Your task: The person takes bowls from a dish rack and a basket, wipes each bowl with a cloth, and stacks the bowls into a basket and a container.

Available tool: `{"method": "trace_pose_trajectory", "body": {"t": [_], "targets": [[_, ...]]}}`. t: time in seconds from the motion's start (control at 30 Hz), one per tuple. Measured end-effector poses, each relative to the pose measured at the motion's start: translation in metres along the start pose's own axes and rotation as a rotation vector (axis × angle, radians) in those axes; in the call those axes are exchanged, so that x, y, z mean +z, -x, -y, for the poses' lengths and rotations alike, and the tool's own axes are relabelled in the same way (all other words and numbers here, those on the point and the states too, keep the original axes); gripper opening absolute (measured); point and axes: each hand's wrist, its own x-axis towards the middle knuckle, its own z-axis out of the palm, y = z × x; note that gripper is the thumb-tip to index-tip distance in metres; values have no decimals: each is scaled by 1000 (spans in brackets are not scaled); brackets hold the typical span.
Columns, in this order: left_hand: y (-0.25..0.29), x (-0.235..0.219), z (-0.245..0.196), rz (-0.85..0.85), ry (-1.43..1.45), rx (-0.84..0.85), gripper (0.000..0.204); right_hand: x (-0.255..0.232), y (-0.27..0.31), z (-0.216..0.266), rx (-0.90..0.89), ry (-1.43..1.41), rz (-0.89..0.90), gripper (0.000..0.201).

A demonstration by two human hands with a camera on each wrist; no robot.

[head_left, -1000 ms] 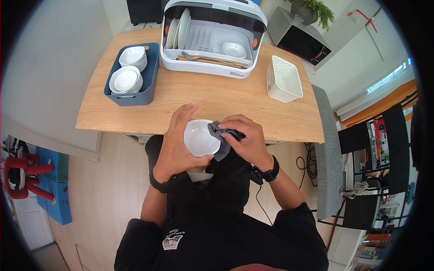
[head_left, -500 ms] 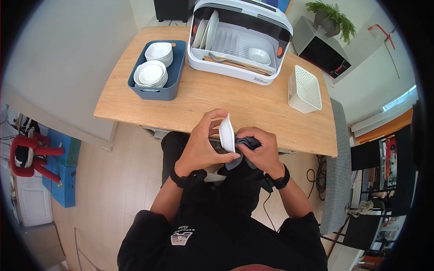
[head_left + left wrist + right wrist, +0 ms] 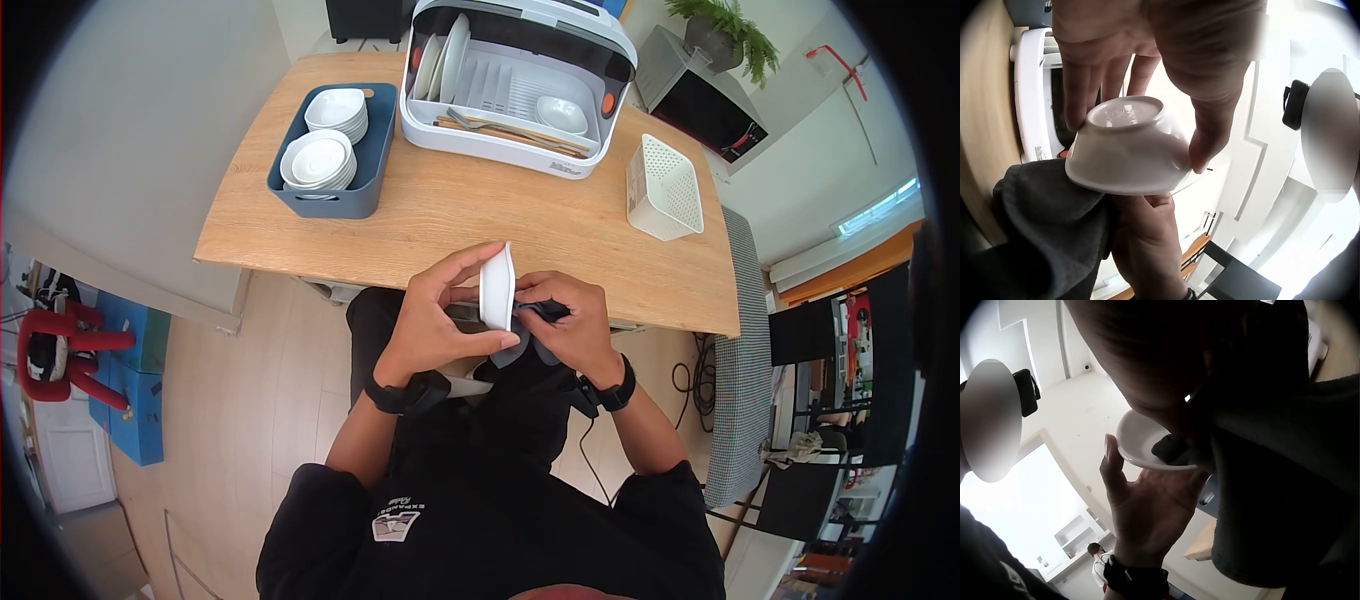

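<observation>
A white bowl (image 3: 496, 288) stands tipped on its edge over the person's lap, just in front of the table. My left hand (image 3: 432, 325) holds it by the rim between the thumb and fingers, its foot ring showing in the left wrist view. The bowl's hollow side faces my right hand (image 3: 578, 325), which grips a dark grey cloth (image 3: 1054, 212). In the right wrist view, a fold of the cloth lies against the inside of the bowl (image 3: 1138, 439). Part of the cloth hangs below the right hand.
On the wooden table (image 3: 440, 215) stand a blue basket (image 3: 345, 205) of stacked white bowls, a white dish rack (image 3: 480, 150) with plates, a bowl, chopsticks and a fork, and a white perforated basket (image 3: 650, 205). Behind the right corner sits a microwave (image 3: 705, 105).
My left hand has turned the bowl from facing up to standing on edge, hollow side to the right. My right hand keeps the cloth at the bowl. The head view has shifted slightly.
</observation>
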Motion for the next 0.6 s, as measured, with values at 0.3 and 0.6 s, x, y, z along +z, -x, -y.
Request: {"method": "trace_pose_trajectory", "body": {"t": [0.3, 0.6], "targets": [[3, -2, 0, 125, -102, -115, 88, -9, -3, 4, -74, -34, 80, 18], [6, 1, -8, 112, 32, -149, 87, -9, -5, -3, -124, 84, -12, 19]]}}
